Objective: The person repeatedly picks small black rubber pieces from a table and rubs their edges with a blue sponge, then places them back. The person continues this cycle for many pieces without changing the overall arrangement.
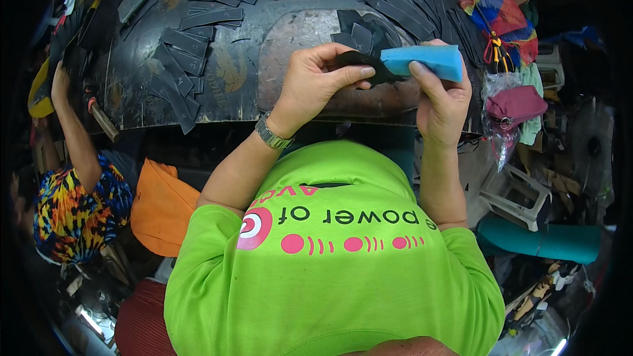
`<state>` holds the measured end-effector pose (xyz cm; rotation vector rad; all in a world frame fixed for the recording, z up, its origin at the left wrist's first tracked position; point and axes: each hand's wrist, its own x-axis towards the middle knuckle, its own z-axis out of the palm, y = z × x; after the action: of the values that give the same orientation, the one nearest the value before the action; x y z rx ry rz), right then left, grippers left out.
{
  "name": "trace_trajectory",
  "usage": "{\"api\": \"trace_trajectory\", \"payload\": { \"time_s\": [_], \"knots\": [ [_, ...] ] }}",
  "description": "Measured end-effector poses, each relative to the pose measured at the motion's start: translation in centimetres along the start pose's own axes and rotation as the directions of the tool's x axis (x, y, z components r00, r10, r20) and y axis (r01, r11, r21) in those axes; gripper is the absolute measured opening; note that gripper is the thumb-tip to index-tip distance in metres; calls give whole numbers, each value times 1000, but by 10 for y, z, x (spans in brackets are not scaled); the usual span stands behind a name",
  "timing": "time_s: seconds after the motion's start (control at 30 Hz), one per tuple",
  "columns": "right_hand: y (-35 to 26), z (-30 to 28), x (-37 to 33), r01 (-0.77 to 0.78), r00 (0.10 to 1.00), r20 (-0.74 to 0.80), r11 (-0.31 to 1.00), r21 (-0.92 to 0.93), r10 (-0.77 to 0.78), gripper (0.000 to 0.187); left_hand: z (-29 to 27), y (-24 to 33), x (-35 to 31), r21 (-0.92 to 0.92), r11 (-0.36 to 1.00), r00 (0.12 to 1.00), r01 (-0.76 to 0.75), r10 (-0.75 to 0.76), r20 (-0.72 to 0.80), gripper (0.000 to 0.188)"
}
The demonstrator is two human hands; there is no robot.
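Note:
My left hand (320, 79), with a metal watch (271, 133) at its wrist, pinches a thin, dark, flexible piece (369, 66) between thumb and fingers. A light-blue foam block (425, 59) is gripped in my right hand (443, 102), thumb on its near side. The block's left end meets the dark piece; whether they press together is hard to tell. Both hands are above a worn brown board (290, 46) at the table's near edge. Behind them on the board lie several black pieces (361, 38), partly hidden.
Black strips (181, 59) lie in overlapping rows across the dark table (224, 86). To the right hang a maroon pouch (517, 105) and colourful cloth (504, 13). A hammer-like wooden handle (103, 120) juts past the left edge. Another person in a patterned shirt (79, 198) works at left.

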<state>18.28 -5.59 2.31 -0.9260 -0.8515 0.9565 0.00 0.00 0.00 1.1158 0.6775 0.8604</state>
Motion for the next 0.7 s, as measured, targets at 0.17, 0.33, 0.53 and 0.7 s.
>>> {"api": "trace_trajectory", "payload": {
  "time_s": [0.17, 0.33, 0.53, 0.7],
  "knots": [
    [1, 3, -3, -3, 1000, 4, 1000, -3, 3, 33, 0, -4, -1, -24, 997, 997, -80, 79, -18, 17],
    [0, -2, -4, -30, 999, -25, 999, -28, 29, 34, -3, -6, 1, -150, 988, 999, -43, 38, -38, 15],
    [1, -3, -4, -25, 999, -22, 999, 30, 26, 34, -7, -9, 3, -327, 945, 999, -21, 9, -40, 16],
    [2, 3, -3, 2, 999, -51, 996, 84, 3, 34, -3, -9, 5, -446, 895, 1000, -3, -9, -24, 15]
  ]
}}
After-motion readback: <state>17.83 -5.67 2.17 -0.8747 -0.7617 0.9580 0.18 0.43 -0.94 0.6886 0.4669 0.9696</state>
